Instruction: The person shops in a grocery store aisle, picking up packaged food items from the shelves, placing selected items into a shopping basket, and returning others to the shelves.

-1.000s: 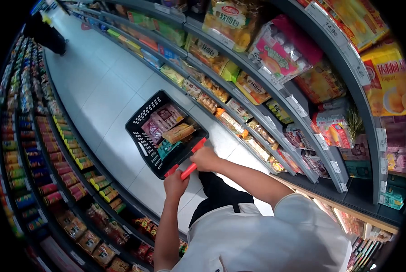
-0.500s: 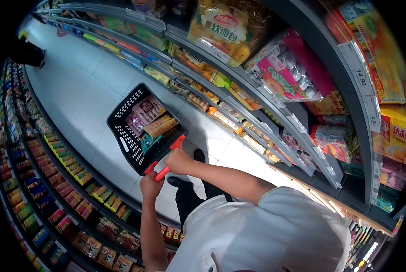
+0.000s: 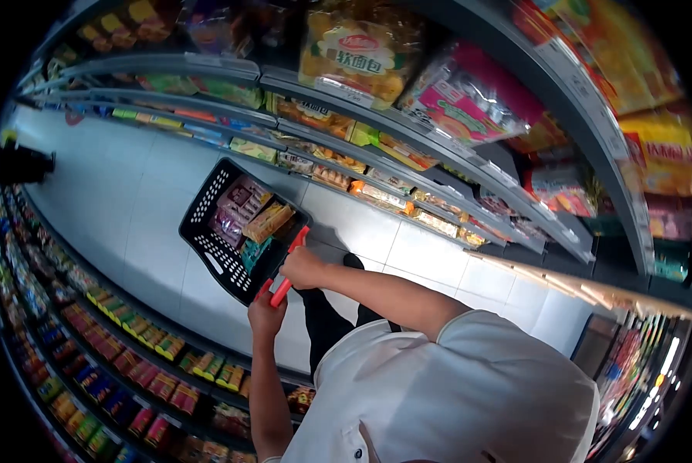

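Observation:
A black shopping basket (image 3: 194, 225) with holes in its sides hangs or rolls ahead of my legs; I cannot tell if it touches the floor. Its red handle (image 3: 281, 292) is gripped by both hands. My left hand (image 3: 267, 313) is closed around the near-left end, and my right hand (image 3: 302, 268) wraps the handle farther right. Inside the basket lie purple-pink packages (image 3: 241, 197), a golden-brown packaged item (image 3: 268, 223) and a teal package (image 3: 255, 253).
Shelves of bagged bread and snacks (image 3: 361, 54) line the right side. On the left stand long shelves with rows of small colourful packs (image 3: 141, 324). Pale floor tiles (image 3: 149, 185) run between them. A dark-clothed person or object (image 3: 25, 163) is at the aisle's far end.
My view has turned, so the right-hand shelves sit lower at their far end and more floor shows at right. Both hands keep their hold on the basket's handle.

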